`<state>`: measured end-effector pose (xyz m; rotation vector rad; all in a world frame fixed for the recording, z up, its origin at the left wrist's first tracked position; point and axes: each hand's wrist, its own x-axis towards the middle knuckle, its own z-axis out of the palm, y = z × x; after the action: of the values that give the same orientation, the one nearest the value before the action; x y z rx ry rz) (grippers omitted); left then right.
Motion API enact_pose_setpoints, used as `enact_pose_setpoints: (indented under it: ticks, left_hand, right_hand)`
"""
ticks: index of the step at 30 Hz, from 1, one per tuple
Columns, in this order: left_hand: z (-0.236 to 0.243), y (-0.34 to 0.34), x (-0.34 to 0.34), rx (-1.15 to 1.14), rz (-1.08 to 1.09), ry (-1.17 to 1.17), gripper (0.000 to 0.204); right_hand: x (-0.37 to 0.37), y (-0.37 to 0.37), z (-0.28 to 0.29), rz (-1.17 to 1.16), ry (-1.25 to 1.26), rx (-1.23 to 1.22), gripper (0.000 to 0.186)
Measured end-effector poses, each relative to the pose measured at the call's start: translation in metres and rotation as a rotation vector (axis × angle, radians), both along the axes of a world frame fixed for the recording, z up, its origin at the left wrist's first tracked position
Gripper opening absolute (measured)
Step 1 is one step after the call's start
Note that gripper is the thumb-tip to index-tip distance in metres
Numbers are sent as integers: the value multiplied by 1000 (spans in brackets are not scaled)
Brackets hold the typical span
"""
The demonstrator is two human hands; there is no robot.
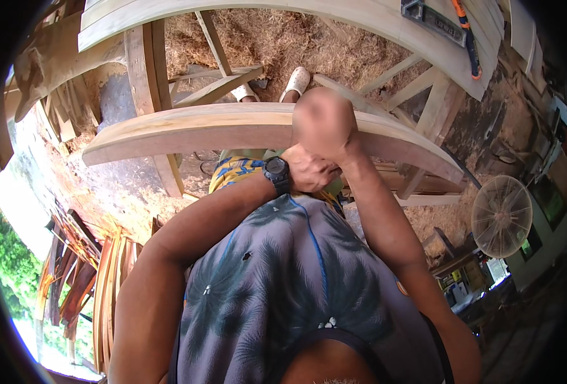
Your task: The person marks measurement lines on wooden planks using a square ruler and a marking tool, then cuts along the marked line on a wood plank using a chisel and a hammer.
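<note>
My left hand, with a black watch on its wrist, is held in front of my body at the near side of a curved wooden beam. Its fingers are curled in, and whatever they may hold is hidden. Just above and beyond it is my right hand, close against the left and covering part of the beam. A blur hides the right fingers. The pale beam spans from left to right and rests on wooden supports.
Farther off, a broad curved board carries a grey metal tool and an orange-and-black tool. Shavings cover the floor around my white clogs. A fan stands right; wood strips lean at left.
</note>
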<state>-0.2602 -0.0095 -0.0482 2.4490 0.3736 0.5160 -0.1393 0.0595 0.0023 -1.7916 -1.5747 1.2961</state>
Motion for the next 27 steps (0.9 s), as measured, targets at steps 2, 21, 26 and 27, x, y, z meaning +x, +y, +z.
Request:
enact_pose_setpoints:
  ticks: [2,21,26,27]
  left_hand:
    - [-3,0,2,22,50,-88,36]
    - [64,16,-66,-131,804,-299,34]
    - [73,20,-192,62,1387,82,52]
    - [74,18,-221,30,1432,202,65]
  right_hand:
    - [1,-1,-5,48,-46,62,16]
    - [18,-18,-27,-182,365,24,16]
    - [16,-16,-20,-152,350,35,14]
    - [16,-15,-17,-140,312,33,16]
